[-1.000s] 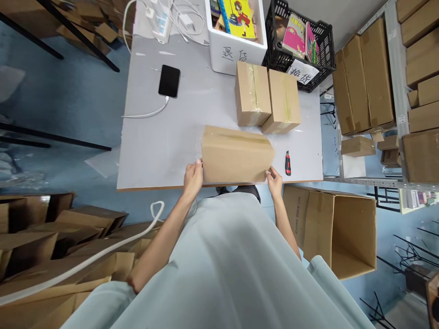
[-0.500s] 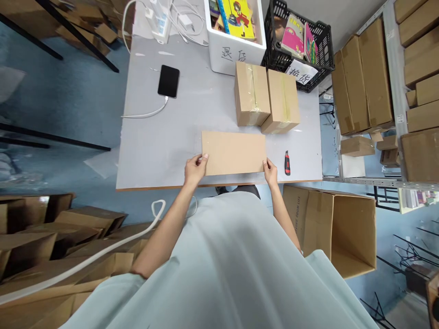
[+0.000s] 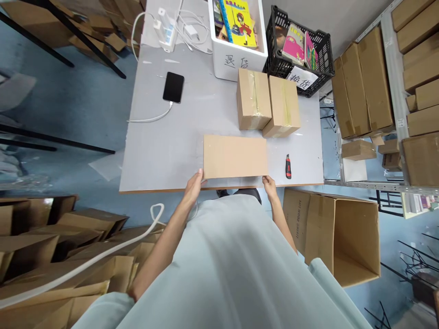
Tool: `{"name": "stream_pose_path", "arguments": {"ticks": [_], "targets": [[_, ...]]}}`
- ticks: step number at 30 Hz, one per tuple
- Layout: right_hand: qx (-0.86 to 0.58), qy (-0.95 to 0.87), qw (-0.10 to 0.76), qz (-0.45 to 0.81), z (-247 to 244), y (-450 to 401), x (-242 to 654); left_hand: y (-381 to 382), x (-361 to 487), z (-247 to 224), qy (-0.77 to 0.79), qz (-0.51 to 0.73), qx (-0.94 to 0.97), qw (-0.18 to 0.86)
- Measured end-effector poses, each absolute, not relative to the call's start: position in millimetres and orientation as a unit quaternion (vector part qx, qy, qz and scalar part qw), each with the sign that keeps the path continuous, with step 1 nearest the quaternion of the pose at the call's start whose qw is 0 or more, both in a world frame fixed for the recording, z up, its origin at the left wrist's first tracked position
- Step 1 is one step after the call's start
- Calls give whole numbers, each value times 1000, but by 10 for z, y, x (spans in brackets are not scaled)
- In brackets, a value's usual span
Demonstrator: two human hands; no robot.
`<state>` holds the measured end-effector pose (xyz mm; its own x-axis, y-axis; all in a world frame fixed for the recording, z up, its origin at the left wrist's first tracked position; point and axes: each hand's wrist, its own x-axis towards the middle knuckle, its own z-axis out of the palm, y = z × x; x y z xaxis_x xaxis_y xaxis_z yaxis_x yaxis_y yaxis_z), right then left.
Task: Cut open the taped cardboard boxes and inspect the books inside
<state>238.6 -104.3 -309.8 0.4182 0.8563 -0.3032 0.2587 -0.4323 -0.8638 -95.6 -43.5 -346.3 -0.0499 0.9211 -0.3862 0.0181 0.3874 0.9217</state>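
A flat brown cardboard piece (image 3: 235,156) lies or is held over the front of the grey table (image 3: 154,151). My left hand (image 3: 194,184) is at its lower left corner, fingers pressed together against the edge. At the lower right corner, my right hand (image 3: 269,183) pinches the near edge. A red and black utility knife (image 3: 288,167) lies on the table to the right of the cardboard. Behind the cardboard stand two taped boxes, a left one (image 3: 254,99) and a right one (image 3: 284,106), side by side.
A white bin (image 3: 236,59) and a black crate (image 3: 279,68), both with books, stand at the back. A tablet or phone (image 3: 173,87) lies at the left with its cable. A large open carton (image 3: 317,228) is right of my body, beside shelving (image 3: 396,91).
Both hands have slid down toward the cardboard's near corners. The whole view has shifted slightly, and the cardboard remains in nearly the same place on the table.
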Motion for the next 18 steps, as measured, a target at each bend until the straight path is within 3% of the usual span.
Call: {"name": "stream_pose_path", "arguments": {"ticks": [4,11,18], "targets": [[-740,-395,385,386,-2921,-1030,2365,-311,-1051,-3323,608,417,343,582],[-726,-445,425,307,-2375,-996,2375,-127,-1203,-3006,613,463,449,457],[-697,-535,332,342,-2292,-849,2083,-81,-1176,-3054,645,413,471,437]]}}
